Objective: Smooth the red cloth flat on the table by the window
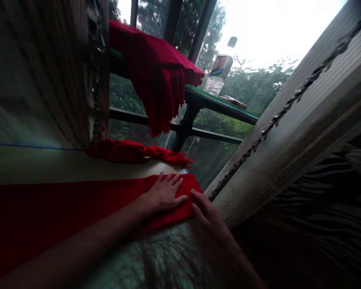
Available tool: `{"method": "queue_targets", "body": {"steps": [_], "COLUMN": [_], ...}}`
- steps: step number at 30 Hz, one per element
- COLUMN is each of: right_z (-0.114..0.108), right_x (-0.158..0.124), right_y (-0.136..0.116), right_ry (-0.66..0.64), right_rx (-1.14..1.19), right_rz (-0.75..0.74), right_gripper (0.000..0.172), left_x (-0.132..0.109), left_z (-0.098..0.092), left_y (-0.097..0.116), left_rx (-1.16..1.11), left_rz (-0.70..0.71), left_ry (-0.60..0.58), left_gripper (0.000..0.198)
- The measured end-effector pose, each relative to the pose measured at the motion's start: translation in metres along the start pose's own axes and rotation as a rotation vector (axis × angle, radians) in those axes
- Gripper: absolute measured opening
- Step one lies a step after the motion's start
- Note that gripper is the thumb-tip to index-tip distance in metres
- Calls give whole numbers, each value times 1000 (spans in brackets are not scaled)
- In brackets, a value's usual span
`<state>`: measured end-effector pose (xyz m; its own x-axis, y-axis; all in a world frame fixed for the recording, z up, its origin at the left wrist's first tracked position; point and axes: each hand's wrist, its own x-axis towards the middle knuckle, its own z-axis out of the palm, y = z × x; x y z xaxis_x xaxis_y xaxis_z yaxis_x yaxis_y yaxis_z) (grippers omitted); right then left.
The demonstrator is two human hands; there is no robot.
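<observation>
A long red cloth, likely a scarf, lies flat and runs from the left edge toward the window. My left hand rests on it near its right end, palm down with fingers spread. At that end, my right hand has its fingers stretched out against the cloth's edge, the thumb a little apart. Neither hand grips anything. Just beyond the cloth lies a bunched red scarf with a fringed end.
Over the dark green window rail hangs a crimson fringed scarf. A clear bottle and a small flat packet stand on the rail. Pale curtains frame the window, the right one close to my right hand.
</observation>
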<state>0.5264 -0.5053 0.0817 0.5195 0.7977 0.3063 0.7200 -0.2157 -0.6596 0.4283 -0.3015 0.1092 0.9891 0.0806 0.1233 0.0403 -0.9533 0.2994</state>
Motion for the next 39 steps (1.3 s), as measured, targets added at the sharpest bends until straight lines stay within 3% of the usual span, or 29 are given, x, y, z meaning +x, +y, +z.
{"method": "queue_targets", "body": {"steps": [4,8,17,24,27,32,39], "right_z": [6,2,-2,-2,-3,-15,-39], "right_x": [-13,-22,-28,-22,-20,-23,-19], "right_y": [4,8,25,44,47,30,35], "right_ry": [-18,-52,17,56,40,-59,-172], "right_rx": [6,47,-62,-136,-162,-187,-255], "right_rz": [12,32,63,107,73,-42,-164], "right_gripper": [54,69,59,57,60,65,49], "left_x": [9,13,15,14,15,18,18], "left_z": [1,2,13,10,11,15,14], "left_y": [-6,-4,-2,3,3,1,2], "left_rx": [2,-18,-41,-13,-19,-25,-35], "left_rz": [-23,-1,18,0,3,11,-9], "left_ry": [-6,-38,-21,-42,-46,-28,-35], "left_gripper": [69,79,86,84,85,82,80]}}
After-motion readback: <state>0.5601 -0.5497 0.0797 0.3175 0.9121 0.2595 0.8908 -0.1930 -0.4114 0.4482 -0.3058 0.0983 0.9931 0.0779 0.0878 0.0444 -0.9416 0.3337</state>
